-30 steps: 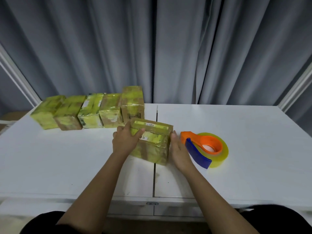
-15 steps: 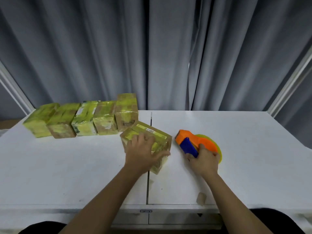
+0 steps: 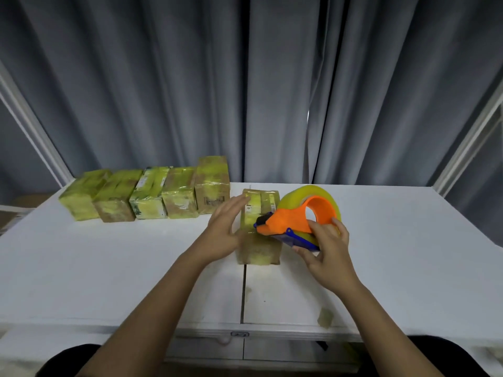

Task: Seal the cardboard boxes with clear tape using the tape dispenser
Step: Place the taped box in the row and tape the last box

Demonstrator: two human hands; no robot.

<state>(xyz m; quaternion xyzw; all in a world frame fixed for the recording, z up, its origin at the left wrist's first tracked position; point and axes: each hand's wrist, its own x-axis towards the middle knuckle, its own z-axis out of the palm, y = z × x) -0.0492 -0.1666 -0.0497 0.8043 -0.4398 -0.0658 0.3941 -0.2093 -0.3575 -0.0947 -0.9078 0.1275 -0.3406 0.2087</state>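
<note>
Head view: your right hand (image 3: 325, 248) grips the tape dispenser (image 3: 300, 220) over the box (image 3: 260, 227) at surface (image 3: 109, 268) centre; your left hand (image 3: 224, 227), fingers spread, sits at its nine o'clock. Unbraced, the box could slide and skew the tape.

Six taped cardboard boxes (image 3: 260, 227), one tape dispenser (image 3: 298, 223), one tape scrap (image 3: 325, 317), and two hands.

A white table (image 3: 408, 240) stands before grey curtains (image 3: 163, 91).
</note>
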